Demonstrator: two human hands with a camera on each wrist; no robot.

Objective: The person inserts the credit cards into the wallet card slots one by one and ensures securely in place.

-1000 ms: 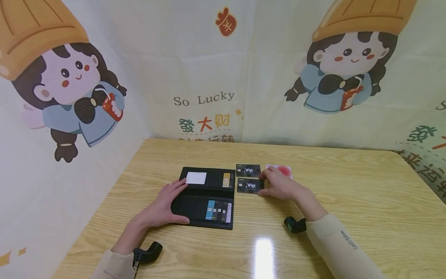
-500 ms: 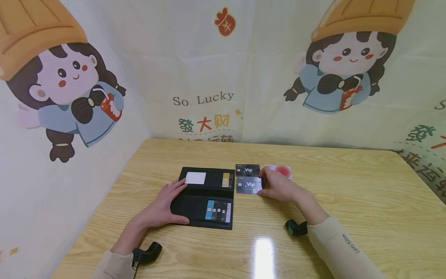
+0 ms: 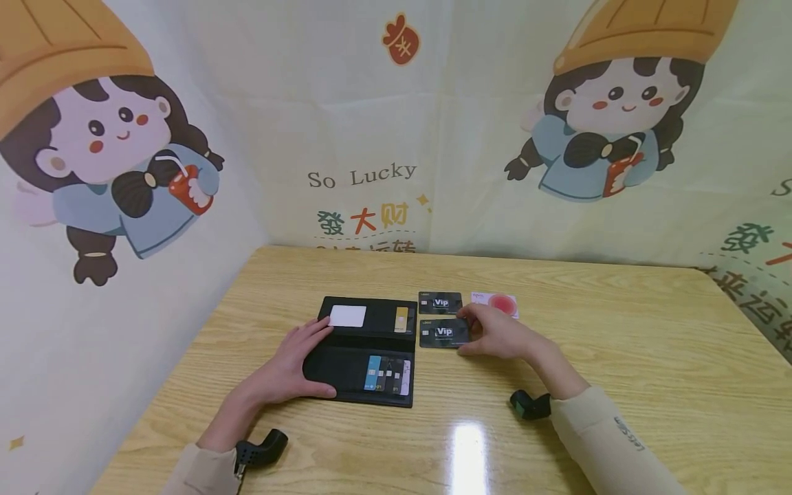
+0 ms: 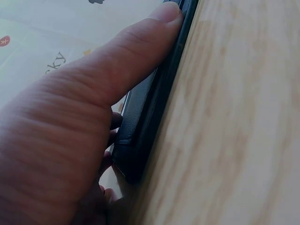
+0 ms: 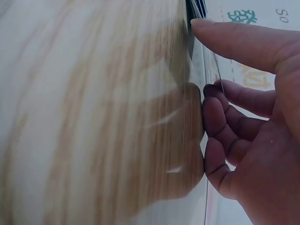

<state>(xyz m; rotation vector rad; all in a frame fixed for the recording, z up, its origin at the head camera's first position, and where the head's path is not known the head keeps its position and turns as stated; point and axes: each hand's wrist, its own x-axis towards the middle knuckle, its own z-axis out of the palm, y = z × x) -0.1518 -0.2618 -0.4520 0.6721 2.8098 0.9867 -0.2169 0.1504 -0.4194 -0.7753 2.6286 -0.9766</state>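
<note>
A black wallet (image 3: 346, 361) (image 4: 145, 117) lies open on the wooden table (image 3: 619, 357). It holds a white card (image 3: 348, 315), a gold card (image 3: 401, 319) and several cards in its near slots (image 3: 386, 375). My left hand (image 3: 297, 361) (image 4: 93, 117) rests flat on the wallet's left edge, thumb along its side. My right hand (image 3: 489, 333) (image 5: 243, 117) pinches the right end of a black VIP card (image 3: 441, 333) (image 5: 216, 79), thumb on top and fingers curled beneath. The card sits low over the table, just right of the wallet.
A second black VIP card (image 3: 441, 302) and a pale card with a red circle (image 3: 501, 303) lie beyond my right hand. Printed cloth walls (image 3: 371, 137) close in the table at the back and both sides. Black wrist mounts (image 3: 262, 447) (image 3: 529, 404) sit near my sleeves.
Half a second ago the VIP card was tilted up and caught the light; now it lies flatter and slightly nearer me in my right hand. The left hand has stayed put.
</note>
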